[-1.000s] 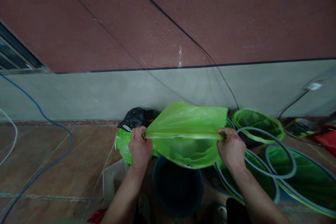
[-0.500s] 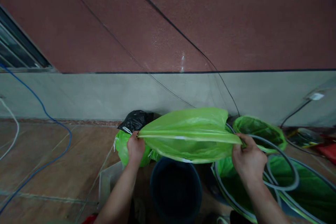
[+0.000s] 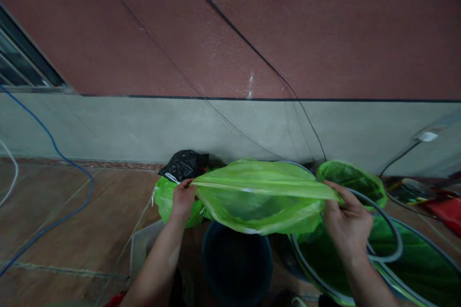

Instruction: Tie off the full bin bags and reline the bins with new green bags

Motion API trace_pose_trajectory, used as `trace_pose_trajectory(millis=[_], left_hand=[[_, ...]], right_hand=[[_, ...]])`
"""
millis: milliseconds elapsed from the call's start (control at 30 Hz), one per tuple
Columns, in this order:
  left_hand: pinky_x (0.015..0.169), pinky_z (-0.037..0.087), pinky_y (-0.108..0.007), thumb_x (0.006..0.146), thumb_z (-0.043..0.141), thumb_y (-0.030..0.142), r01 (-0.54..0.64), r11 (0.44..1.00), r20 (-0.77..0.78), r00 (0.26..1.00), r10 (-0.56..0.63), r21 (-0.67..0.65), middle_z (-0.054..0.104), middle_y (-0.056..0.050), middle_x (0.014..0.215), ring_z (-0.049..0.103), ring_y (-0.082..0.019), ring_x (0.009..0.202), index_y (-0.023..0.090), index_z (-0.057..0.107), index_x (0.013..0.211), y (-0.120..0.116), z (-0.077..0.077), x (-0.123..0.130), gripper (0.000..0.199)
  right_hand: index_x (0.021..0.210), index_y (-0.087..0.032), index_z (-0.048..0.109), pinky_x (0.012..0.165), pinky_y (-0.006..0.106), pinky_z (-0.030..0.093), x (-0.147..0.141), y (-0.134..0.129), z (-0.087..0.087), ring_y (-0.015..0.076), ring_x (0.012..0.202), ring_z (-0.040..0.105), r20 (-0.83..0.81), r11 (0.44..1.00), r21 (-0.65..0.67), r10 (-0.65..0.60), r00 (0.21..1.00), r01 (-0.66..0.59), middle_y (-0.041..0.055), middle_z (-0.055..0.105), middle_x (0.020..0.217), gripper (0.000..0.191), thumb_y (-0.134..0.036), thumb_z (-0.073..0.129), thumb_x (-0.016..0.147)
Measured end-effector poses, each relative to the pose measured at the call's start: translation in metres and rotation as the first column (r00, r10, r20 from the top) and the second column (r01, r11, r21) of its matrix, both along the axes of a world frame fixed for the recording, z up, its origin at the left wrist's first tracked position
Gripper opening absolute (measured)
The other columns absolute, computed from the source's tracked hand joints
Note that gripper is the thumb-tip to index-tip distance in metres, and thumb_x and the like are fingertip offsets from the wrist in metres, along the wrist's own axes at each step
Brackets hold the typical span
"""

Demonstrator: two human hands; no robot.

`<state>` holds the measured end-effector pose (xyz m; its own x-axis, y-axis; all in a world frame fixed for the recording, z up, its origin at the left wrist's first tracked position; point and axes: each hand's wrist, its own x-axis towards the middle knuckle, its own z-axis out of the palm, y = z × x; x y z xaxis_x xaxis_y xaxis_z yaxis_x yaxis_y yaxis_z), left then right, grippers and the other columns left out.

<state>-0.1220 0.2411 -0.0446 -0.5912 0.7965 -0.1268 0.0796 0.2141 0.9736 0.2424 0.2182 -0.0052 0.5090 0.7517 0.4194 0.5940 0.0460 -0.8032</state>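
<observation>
Both hands hold a green bag (image 3: 259, 201) stretched out directly above a dark blue bucket (image 3: 216, 249), its lower fold hanging just over the bucket's far rim. The left hand (image 3: 183, 200) is nearer the black bag side, with its fingers (image 3: 185, 184) together and clamped on the bag's upper edge. The right hand (image 3: 347, 223) grips the opposite end of that edge, its fingers (image 3: 333, 189) closed on the thin plastic. Between the hands, the translucent bag sags open in a shallow fold. Beyond the bucket and to its left, a black bag (image 3: 183, 164) sits on top of a green bundle (image 3: 167, 199) with a white cord, right under the left hand. To the right of the bucket lie several hoops with green netting (image 3: 414, 244), one of them (image 3: 351, 177) propped against the wall (image 3: 252, 33). A white bin (image 3: 142, 249) stands just left of the bucket. Well left of the bucket, a blue cable (image 3: 54, 146) and a white cable (image 3: 10, 172) trail across the tiled floor (image 3: 90, 211), while a red cloth (image 3: 446, 213) lies well to its right.
</observation>
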Motion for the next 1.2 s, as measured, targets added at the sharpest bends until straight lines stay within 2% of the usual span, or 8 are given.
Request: trace_pose_trajectory(millis=[133, 333, 600, 700, 833, 900, 1033, 1200], left_hand=[[0.058, 0.046, -0.024, 0.070, 0.060, 0.025, 0.067, 0.998, -0.116, 0.991, -0.066, 0.008, 0.072, -0.003, 0.077, 0.063, -0.015, 0.062, 0.016, 0.071, 0.094, -0.004, 0.006, -0.004, 0.028], [0.072, 0.046, -0.028, 0.080, 0.061, 0.023, 0.178, 0.928, -0.614, 0.706, -0.352, -0.328, 0.072, -0.009, 0.078, 0.067, -0.022, 0.080, 0.016, 0.071, 0.081, -0.010, -0.001, -0.002, 0.012], [0.050, 0.042, -0.020, 0.075, 0.058, 0.021, 0.234, 0.966, -0.042, 0.970, -0.240, -0.111, 0.066, 0.000, 0.062, 0.056, -0.012, 0.051, 0.013, 0.071, 0.096, -0.007, 0.010, -0.006, 0.026], [0.056, 0.046, -0.022, 0.074, 0.056, 0.022, 0.253, 0.967, -0.110, 0.960, -0.256, -0.039, 0.071, -0.003, 0.076, 0.061, -0.014, 0.063, 0.014, 0.070, 0.101, -0.007, 0.010, -0.006, 0.031], [0.069, 0.047, -0.028, 0.068, 0.056, 0.010, 0.277, 0.897, -0.468, 0.778, -0.419, -0.344, 0.070, -0.006, 0.073, 0.064, -0.020, 0.076, 0.015, 0.071, 0.074, -0.013, -0.003, 0.000, 0.016], [0.073, 0.047, -0.031, 0.067, 0.056, 0.009, 0.285, 0.862, -0.508, 0.713, -0.483, -0.419, 0.070, -0.008, 0.075, 0.065, -0.023, 0.080, 0.016, 0.069, 0.067, -0.015, -0.008, 0.004, 0.014], [0.062, 0.047, -0.027, 0.068, 0.053, 0.015, 0.356, 0.913, -0.257, 0.880, -0.400, -0.200, 0.069, -0.004, 0.069, 0.062, -0.017, 0.066, 0.016, 0.072, 0.083, -0.012, 0.004, 0.009, 0.025], [0.068, 0.052, -0.027, 0.067, 0.058, 0.030, 0.153, 0.962, 0.180, 0.964, -0.196, 0.228, 0.073, -0.004, 0.091, 0.066, -0.016, 0.074, 0.017, 0.068, 0.105, -0.007, 0.026, 0.004, 0.041]], right_hand=[[0.109, -0.017, 0.073, 0.066, 0.029, 0.049, -0.004, -0.004, 0.002, 0.0202, 0.077, 0.064, -0.203, 0.971, 0.228, 0.125, 0.971, -0.077, 0.0094, 0.073, 0.099, 0.040, -0.032, 0.061, 0.074], [0.107, -0.018, 0.073, 0.068, 0.032, 0.052, -0.003, 0.006, -0.010, 0.0238, 0.084, 0.067, -0.254, 0.970, -0.033, 0.226, 0.940, -0.242, 0.0099, 0.075, 0.103, 0.040, -0.038, 0.067, 0.073], [0.127, -0.027, 0.061, 0.072, 0.037, 0.058, 0.016, 0.003, 0.009, 0.0248, 0.086, 0.073, -0.765, 0.919, 0.051, 0.288, 0.577, -0.391, 0.0101, 0.074, 0.112, 0.055, -0.038, 0.065, 0.073], [0.120, -0.027, 0.067, 0.069, 0.037, 0.057, 0.020, 0.005, 0.004, 0.0258, 0.085, 0.072, -0.681, 0.889, -0.003, 0.334, 0.652, -0.458, 0.0105, 0.074, 0.112, 0.049, -0.036, 0.067, 0.072], [0.100, -0.022, 0.077, 0.045, 0.030, 0.048, 0.018, 0.011, -0.015, 0.0200, 0.053, 0.063, -0.361, 0.893, -0.259, 0.264, 0.894, -0.368, 0.0050, 0.077, 0.084, 0.040, -0.029, 0.067, 0.062], [0.097, -0.022, 0.078, 0.040, 0.028, 0.043, 0.016, 0.014, -0.021, 0.0180, 0.046, 0.058, -0.300, 0.894, -0.273, 0.272, 0.914, -0.356, 0.0031, 0.076, 0.074, 0.039, -0.029, 0.064, 0.061], [0.095, -0.022, 0.077, 0.059, 0.030, 0.054, 0.013, 0.012, -0.011, 0.0227, 0.074, 0.070, -0.574, 0.912, -0.082, 0.286, 0.767, -0.402, 0.0062, 0.078, 0.094, 0.035, -0.031, 0.071, 0.061], [0.089, -0.027, 0.076, 0.064, 0.037, 0.058, 0.024, 0.007, 0.006, 0.0257, 0.075, 0.072, -0.811, 0.929, 0.073, 0.267, 0.520, -0.364, 0.0062, 0.078, 0.091, 0.030, -0.036, 0.075, 0.061]])
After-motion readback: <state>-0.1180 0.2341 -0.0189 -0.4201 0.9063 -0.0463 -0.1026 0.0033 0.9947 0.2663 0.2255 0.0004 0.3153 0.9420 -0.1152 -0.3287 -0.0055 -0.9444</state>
